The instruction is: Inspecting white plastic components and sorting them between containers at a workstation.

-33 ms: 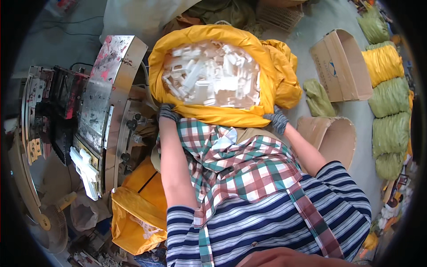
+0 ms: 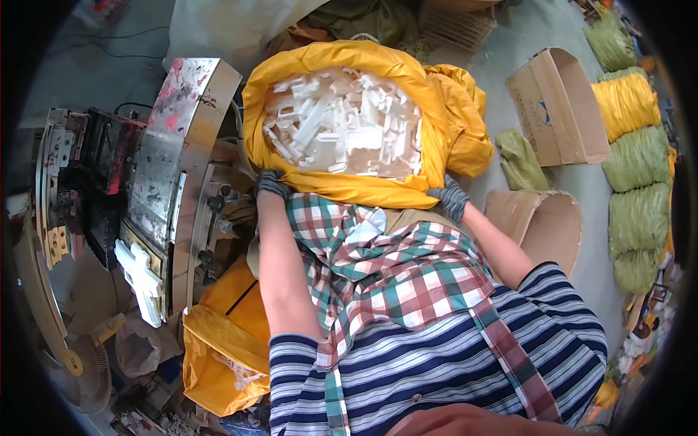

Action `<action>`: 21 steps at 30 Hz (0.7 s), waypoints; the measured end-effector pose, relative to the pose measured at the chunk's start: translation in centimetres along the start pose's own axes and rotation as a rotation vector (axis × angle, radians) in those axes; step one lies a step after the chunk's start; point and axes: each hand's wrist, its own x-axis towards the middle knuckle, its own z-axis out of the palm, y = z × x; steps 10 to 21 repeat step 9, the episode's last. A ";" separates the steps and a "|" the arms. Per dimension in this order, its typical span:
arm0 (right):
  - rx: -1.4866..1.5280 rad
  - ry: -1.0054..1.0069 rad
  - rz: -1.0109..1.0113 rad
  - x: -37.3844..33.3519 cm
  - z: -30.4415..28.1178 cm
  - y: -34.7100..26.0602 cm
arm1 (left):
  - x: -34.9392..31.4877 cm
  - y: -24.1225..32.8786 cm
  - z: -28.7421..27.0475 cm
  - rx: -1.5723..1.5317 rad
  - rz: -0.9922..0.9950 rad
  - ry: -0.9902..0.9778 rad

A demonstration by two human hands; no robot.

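A large yellow sack [image 2: 342,190] stands open in front of me, its rim rolled outward. Loose white plastic parts [image 2: 345,127] fill it, lying in all directions. My left hand [image 2: 272,184], in a grey knit glove, is closed on the near left side of the sack. At the near right side, my right hand [image 2: 452,198], gloved likewise, grips the sack too. Both sets of fingertips are partly hidden by the yellow fabric. My checked apron [image 2: 392,269] lies right against the sack's near edge.
A paint-stained metal machine [image 2: 167,138] stands at the left, a white plastic part [image 2: 139,283] on its near end. Below it are another yellow sack [image 2: 225,341] and a fan [image 2: 83,370]. Cardboard boxes [image 2: 556,109] and stacked green sacks [image 2: 640,218] are at the right.
The white parts, smeared by motion before, now show sharply. Both hands and the sack's near rim have shifted very slightly left; the grip looks the same.
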 end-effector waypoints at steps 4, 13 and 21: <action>-0.163 -0.079 0.037 0.2 -0.3 -1.0 | 4.0 0.6 -3.1 0.116 0.013 0.072; -1.049 0.230 -0.125 0.7 -0.8 -10.5 | 3.8 -0.3 -3.1 0.649 0.371 0.195; -1.049 0.230 -0.125 0.7 -0.8 -10.5 | 3.8 -0.3 -3.1 0.649 0.371 0.195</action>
